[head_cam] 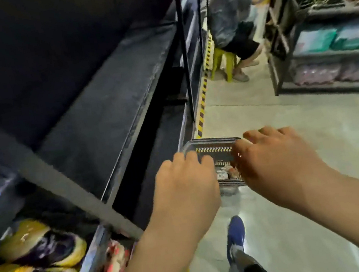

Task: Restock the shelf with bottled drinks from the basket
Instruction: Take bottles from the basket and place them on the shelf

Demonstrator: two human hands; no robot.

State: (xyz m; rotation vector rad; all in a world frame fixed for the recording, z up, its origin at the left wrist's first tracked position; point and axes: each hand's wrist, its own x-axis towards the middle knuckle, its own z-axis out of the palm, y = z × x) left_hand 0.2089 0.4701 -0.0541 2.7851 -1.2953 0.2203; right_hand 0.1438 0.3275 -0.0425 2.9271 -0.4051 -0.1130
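Beside the dark shelf (107,95), basket (213,147) on floor (300,122), contents blurred. Left hand (185,181) and right hand (277,158) overlap it in view, fingers (264,133) loosely bent, gripping nothing.

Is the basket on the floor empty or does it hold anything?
Not empty: some items show inside the basket; what they are and how full it is, cannot tell.

Single view, head-worn, wide-angle. The lens faces forward and steeply down a shop aisle.

Landmark: dark grey slotted plastic basket (213,148) on the pale concrete floor (307,175), near frame centre and well below the lens.

The bare left hand (185,181) and bare right hand (275,158) sit close under the lens and overlap the basket's near side.

A dark metal shelf unit (104,105) runs left of the basket, its lines bowed toward the frame edge.

Beyond the basket the aisle recedes to a seated person in a grey top (230,11).

Frame is motion-blurred.
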